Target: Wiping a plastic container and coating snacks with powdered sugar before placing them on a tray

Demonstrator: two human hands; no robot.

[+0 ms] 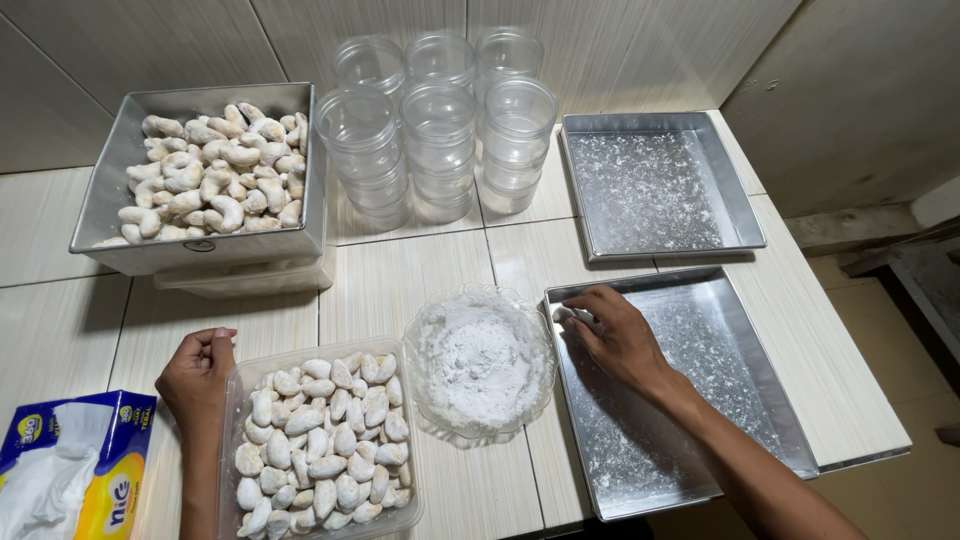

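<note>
Cookies everywhere on this bench (420,270). Our right hand (615,335) is inside the near metal tray (740,380) on the right, fingers pinching a sugar-dusted cookie (573,316) at its far left corner. Our left hand (197,375) sits curled in a loose fist, holding nothing, touching the far left edge of the plastic tub (320,445) full of cookies. Between the tub and the tray we've got a glass bowl of powdered sugar (480,362).
</note>
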